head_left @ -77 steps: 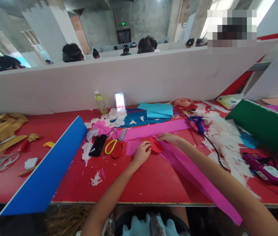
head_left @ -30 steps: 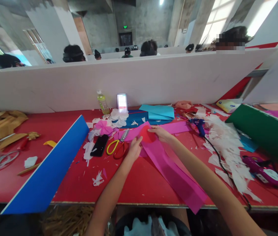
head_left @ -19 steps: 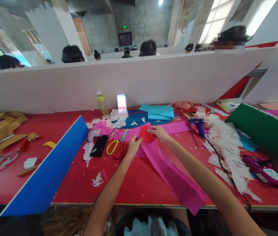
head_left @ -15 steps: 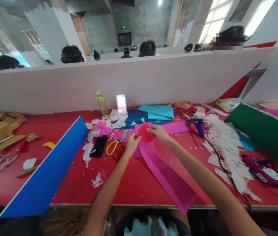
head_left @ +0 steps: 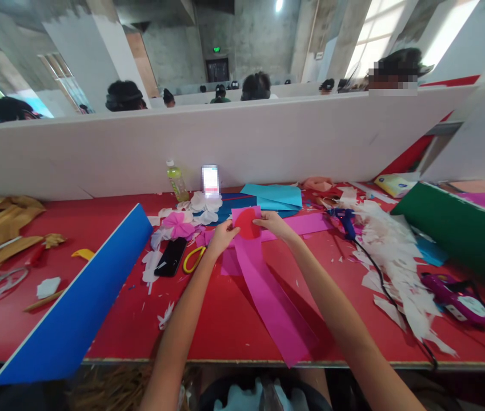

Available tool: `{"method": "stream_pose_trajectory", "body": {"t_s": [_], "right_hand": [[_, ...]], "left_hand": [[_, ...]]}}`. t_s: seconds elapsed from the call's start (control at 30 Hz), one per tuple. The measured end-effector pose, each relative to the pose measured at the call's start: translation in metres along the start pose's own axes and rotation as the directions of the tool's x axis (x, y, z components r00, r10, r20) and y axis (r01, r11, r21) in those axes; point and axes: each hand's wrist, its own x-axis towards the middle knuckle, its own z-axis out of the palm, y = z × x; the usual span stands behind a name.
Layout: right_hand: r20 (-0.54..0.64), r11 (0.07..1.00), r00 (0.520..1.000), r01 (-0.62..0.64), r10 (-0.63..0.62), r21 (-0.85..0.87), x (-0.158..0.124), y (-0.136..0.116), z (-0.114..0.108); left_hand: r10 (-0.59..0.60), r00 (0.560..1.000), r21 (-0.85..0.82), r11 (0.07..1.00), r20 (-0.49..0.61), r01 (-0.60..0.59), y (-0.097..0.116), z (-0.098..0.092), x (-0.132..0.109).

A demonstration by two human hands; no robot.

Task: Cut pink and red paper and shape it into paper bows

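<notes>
A red disc lies flat against the upper end of a long magenta paper strip, whose lower end trails down toward the table's front edge. My left hand pinches the left edge of the disc and strip. At their right edge, my right hand pinches with thumb and fingers. Yellow-handled scissors lie left of my left hand, mostly covered by it and the forearm. Another magenta strip rests on the table behind my hands.
To the left are a black phone, a pink paper flower and an upright blue panel. On the right, a blue glue gun with a cord lies by white scraps, a purple tool and a green panel.
Both hands have shifted slightly left with the strip and disc. The strip now hangs straighter, its lower end swung left, and my left hand covers more of the scissors.
</notes>
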Motion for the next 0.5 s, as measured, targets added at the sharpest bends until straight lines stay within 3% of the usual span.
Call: {"method": "stream_pose_trajectory", "body": {"t_s": [0.23,0.37,0.5], "right_hand": [[0.116,0.989,0.988,-0.114,0.103,0.098,-0.015,0.009,0.011],[0.096,0.995,0.992,-0.083,0.077,0.056,-0.023,0.006,0.014],[0.013,1.000,1.000,0.015,-0.015,0.003,-0.026,-0.003,0.010]], "left_hand": [[-0.020,1.000,-0.093,0.995,0.010,0.021,-0.005,-0.008,-0.011],[-0.077,0.997,-0.181,0.981,-0.002,0.075,-0.010,-0.007,-0.021],[-0.156,0.969,-0.393,0.892,0.192,0.222,-0.012,-0.003,-0.034]]}}
